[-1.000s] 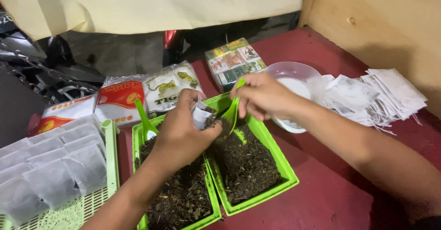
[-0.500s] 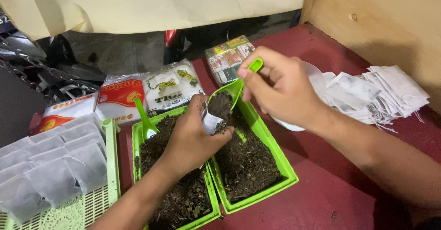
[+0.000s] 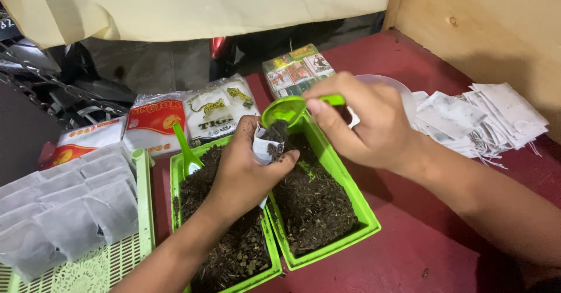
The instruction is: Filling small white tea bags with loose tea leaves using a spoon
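Nearest to the camera, at the lower left, a pale green slotted basket (image 3: 143,211) holds rows of filled white paper sachets (image 3: 64,211), lying flat and overlapping. Beside it two bright green trays stand side by side on the dark red table (image 3: 421,252), their long walls touching. The left tray (image 3: 173,176) contains dark dry leaf material, and a second green scoop (image 3: 186,151) stands stuck in it near the far end. The right tray (image 3: 345,182) holds the same dark material.

Over the border between the trays, the left hand (image 3: 245,173) has its fingers closed around a small white sachet (image 3: 260,147), with the open mouth turned up. The right hand (image 3: 365,123) pinches the handle of a green scoop (image 3: 286,110) between thumb and fingers. The scoop is tilted just above the sachet mouth, and dark material lies between them, at the opening.

Farther away, behind the right hand, a clear plastic bowl (image 3: 391,85) is partly hidden; its content I cannot tell. To the right is a loose pile of empty white sachets (image 3: 485,114). At the far edge lie printed plastic packets (image 3: 193,114) and a stack of small colourful boxes (image 3: 298,68).
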